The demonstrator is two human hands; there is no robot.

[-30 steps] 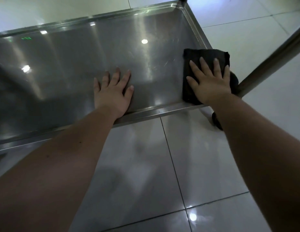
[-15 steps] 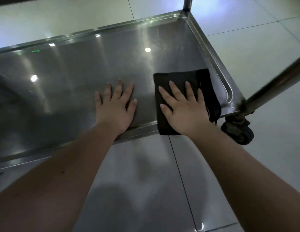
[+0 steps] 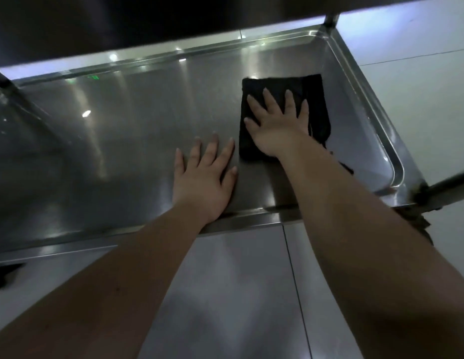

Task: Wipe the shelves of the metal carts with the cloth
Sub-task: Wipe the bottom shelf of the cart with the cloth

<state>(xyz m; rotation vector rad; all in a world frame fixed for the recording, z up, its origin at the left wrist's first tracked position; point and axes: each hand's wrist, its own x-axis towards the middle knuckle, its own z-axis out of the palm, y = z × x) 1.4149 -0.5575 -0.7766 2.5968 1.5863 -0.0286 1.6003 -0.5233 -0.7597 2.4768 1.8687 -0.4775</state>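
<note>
Head view: one steel shelf with a raised rim holds one black cloth in its right half, short of the rim. Two hands lie on the shelf: the right hand presses flat on the cloth, and the left hand lies flat on bare metal just beside it. All fingers are straight and spread, grasping nothing. Tiled floor lies below.

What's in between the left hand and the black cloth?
Nothing but a sliver of bare shiny shelf. In the head view the left hand lies flat close beside the cloth, which the right hand presses down.
</note>
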